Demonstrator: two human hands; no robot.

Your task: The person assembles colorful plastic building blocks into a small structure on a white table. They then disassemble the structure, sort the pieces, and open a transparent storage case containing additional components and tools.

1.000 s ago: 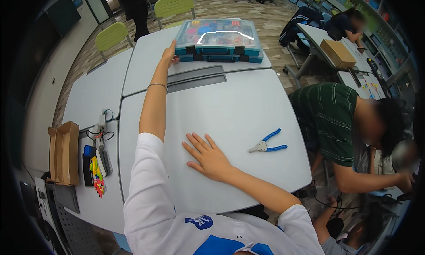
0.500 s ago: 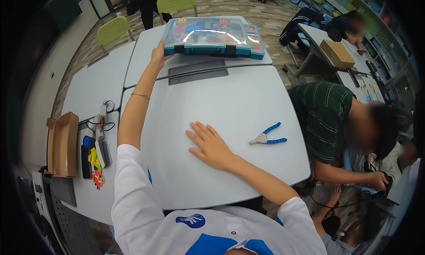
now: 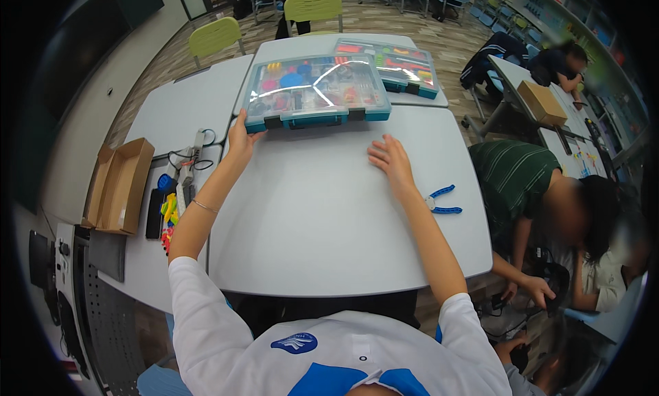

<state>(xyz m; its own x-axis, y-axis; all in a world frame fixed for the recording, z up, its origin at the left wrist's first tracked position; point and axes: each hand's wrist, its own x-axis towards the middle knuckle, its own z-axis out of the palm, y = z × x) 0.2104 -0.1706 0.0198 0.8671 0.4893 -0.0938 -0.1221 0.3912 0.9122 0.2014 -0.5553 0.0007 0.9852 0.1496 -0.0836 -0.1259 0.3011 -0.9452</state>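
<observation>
A large teal storage case (image 3: pixel 317 92) with a clear lid and dark latches lies at the far side of the table, full of colourful small parts. My left hand (image 3: pixel 241 139) grips its near left corner, fingers partly hidden under the case. My right hand (image 3: pixel 392 161) hangs over the white table (image 3: pixel 309 238), just short of the case's right front corner, fingers apart and nothing in it. Beyond, partly covered by the large case, is a second teal case (image 3: pixel 412 70). Blue-handled pliers (image 3: pixel 446 202) lie to the right, partly behind my right forearm.
On the left side table are an open cardboard box (image 3: pixel 125 190), a power strip with cables (image 3: pixel 195 152) and bright plastic parts (image 3: pixel 169 207). A person in a dark green striped shirt (image 3: pixel 518 176) bends down close to the table's right edge. Green chairs (image 3: pixel 314 8) stand beyond.
The large case has come toward me and left, uncovering more of the second case. My left hand came with it. My right hand lifted off the tabletop and moved right and forward.
</observation>
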